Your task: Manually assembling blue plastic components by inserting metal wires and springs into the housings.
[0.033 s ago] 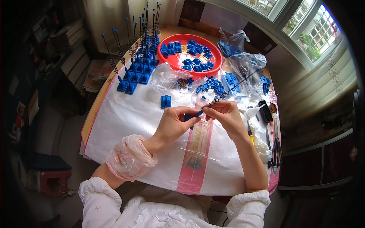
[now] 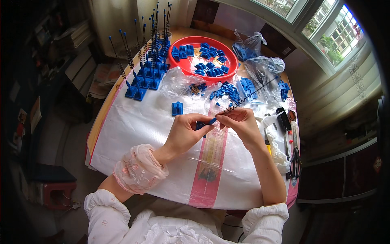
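Observation:
My left hand is closed around a blue plastic piece, partly hidden by the fingers. A small blue tip pokes out between thumb and forefinger. Right beside it, my right hand pinches the near end of a black coiled spring wire, whose straight end slants up to the far right. Both hands' fingertips meet just above the sheet, and I cannot tell whether the wire is joined to the blue piece. One blue base block lies on the sheet just beyond my left hand.
At the far left stand several blue bases with upright springs. A red basin holds blue parts, with more blue parts heaped nearer. Plastic bags lie behind. On the right edge are a white bottle and black scissors.
The free end of the spring wire has dipped slightly. Both hands hold the same place and grip.

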